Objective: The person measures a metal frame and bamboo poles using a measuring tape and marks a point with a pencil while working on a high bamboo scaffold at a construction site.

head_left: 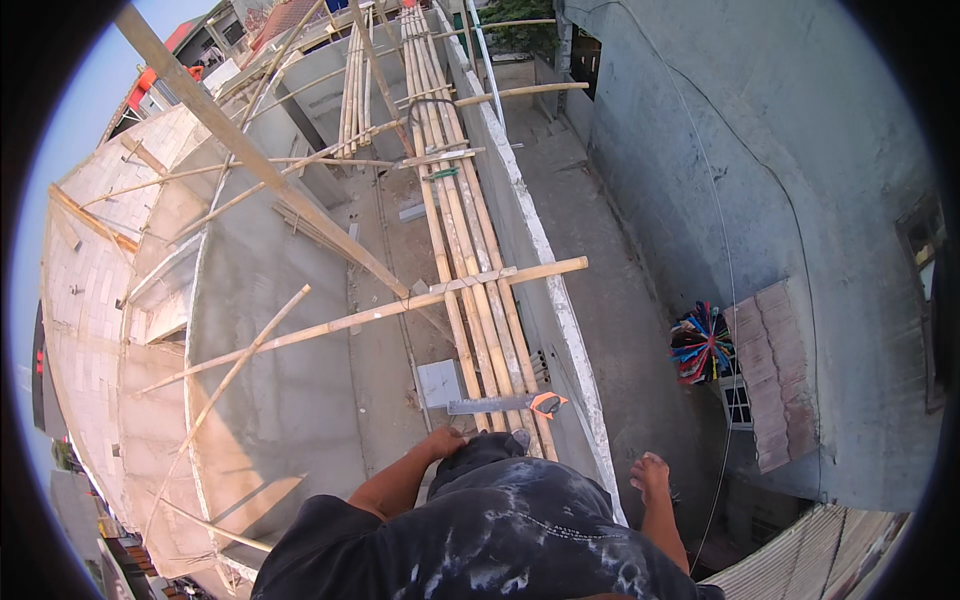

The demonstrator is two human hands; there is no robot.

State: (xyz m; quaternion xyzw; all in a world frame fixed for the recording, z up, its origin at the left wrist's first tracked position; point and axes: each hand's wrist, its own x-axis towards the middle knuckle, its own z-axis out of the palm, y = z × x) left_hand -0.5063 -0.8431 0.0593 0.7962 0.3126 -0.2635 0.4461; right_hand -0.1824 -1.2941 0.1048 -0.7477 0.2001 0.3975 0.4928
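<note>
Fwd of both hands (446,442) (652,478) lies orange-hdl saw (500,405).

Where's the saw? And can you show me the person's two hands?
Saw (500,404): head view, on its blade.
Left hand (446,442): head view, on the back of it.
Right hand (650,475): head view, on its middle.

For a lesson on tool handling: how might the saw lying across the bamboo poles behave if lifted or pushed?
The saw probably feels light for its length and may flex, since its blade looks thin and flat. That flatness should resist rolling. Its blade end juts past the bamboo poles, so pressing there might tip it.
</note>
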